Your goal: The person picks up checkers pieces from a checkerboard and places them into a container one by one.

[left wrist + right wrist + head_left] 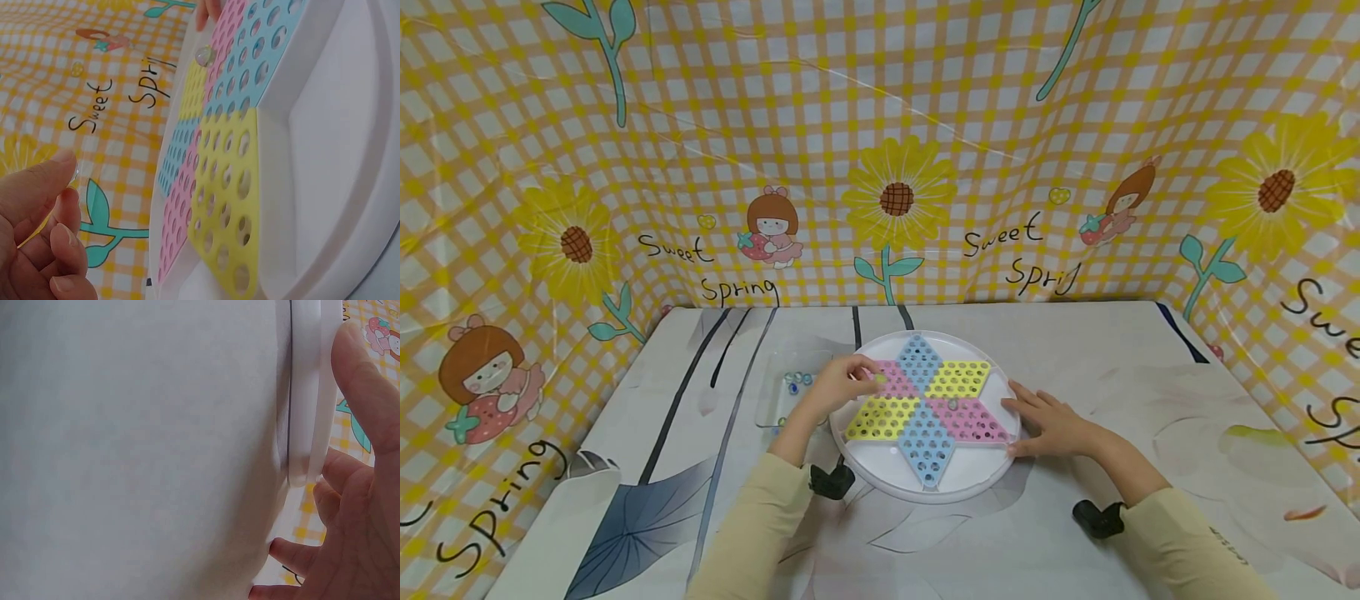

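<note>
A round white Chinese checkers board (880, 467) lies on the table, with a star of pink, yellow and blue perforated sections. My left hand (844, 379) is over its left side and pinches a marble (880, 379) between thumb and index finger, above the pink section. Only a clear sliver of that marble (77, 172) shows past the thumb in the left wrist view. Near the star's centre, another glass marble (952, 404) sits on the right pink section. My right hand (1052, 427) is spread at the board's right rim, thumb and fingertips touching it.
A clear plastic box (767, 392) with several glass marbles (797, 379) stands left of the board, partly behind my left forearm. A yellow checked cloth (820, 125) hangs at the back and both sides. Patterned pale cloth (1150, 417) covers the table.
</note>
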A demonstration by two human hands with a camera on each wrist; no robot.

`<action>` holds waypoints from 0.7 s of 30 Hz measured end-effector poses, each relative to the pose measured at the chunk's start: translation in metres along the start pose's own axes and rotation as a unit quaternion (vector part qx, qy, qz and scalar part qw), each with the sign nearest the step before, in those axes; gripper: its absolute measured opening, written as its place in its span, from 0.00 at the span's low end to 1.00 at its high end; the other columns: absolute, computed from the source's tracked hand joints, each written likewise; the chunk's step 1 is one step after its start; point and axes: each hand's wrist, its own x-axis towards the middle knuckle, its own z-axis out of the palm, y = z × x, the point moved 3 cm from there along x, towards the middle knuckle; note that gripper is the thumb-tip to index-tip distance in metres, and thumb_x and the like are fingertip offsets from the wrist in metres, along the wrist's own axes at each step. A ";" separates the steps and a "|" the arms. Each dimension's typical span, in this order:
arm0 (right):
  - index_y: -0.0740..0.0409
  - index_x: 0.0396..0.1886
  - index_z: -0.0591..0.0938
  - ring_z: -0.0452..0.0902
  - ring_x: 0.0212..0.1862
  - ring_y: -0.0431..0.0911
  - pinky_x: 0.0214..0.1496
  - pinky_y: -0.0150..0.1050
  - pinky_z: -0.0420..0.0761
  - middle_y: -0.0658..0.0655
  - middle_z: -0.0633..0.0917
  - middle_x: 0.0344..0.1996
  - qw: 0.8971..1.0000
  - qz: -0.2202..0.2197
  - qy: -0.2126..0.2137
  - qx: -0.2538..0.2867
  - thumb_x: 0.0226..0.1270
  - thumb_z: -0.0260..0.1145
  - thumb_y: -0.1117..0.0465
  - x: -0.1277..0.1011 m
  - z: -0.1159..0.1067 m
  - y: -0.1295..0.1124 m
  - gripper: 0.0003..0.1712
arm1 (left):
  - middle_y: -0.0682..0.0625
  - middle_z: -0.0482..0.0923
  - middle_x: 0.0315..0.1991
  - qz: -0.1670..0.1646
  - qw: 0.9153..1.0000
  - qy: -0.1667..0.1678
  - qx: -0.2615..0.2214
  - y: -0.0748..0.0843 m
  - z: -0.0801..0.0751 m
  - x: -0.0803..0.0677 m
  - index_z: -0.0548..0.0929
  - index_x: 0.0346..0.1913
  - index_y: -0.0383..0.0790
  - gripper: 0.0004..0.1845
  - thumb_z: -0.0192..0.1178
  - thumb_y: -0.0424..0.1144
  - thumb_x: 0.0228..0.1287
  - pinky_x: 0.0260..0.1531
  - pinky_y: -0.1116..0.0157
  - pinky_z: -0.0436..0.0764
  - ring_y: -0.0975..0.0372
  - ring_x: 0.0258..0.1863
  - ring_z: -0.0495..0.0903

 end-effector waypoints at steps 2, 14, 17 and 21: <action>0.65 0.64 0.64 0.44 0.62 0.77 0.54 0.74 0.48 0.70 0.50 0.68 1.000 -0.001 0.001 -0.001 0.50 0.65 0.37 0.000 0.000 0.001 0.50 | 0.50 0.72 0.25 0.004 1.000 0.005 -0.005 0.000 -0.003 -0.002 0.81 0.41 0.38 0.09 0.63 0.34 0.56 0.23 0.70 0.70 0.63 0.22 0.69; 0.65 0.65 0.63 0.44 0.62 0.77 0.54 0.74 0.47 0.69 0.50 0.68 1.000 0.005 -0.003 0.001 0.50 0.66 0.37 -0.001 0.000 0.001 0.50 | 0.50 0.73 0.25 -0.003 1.000 0.020 0.007 -0.006 -0.016 -0.006 0.81 0.41 0.39 0.10 0.64 0.35 0.55 0.23 0.69 0.71 0.63 0.22 0.69; 0.64 0.65 0.62 0.43 0.63 0.77 0.55 0.74 0.47 0.69 0.49 0.69 1.000 0.010 -0.009 0.003 0.50 0.65 0.37 0.000 0.001 0.002 0.50 | 0.50 0.73 0.25 -0.008 1.000 0.028 0.006 -0.009 -0.021 -0.009 0.81 0.41 0.38 0.10 0.64 0.35 0.55 0.24 0.69 0.71 0.63 0.23 0.69; 0.64 0.65 0.62 0.42 0.63 0.77 0.55 0.74 0.46 0.68 0.48 0.69 1.000 0.009 -0.010 0.002 0.51 0.65 0.37 0.001 0.001 0.003 0.50 | 0.50 0.73 0.26 -0.017 0.999 0.040 0.008 -0.011 -0.027 -0.011 0.81 0.41 0.38 0.10 0.64 0.36 0.55 0.24 0.70 0.69 0.63 0.24 0.69</action>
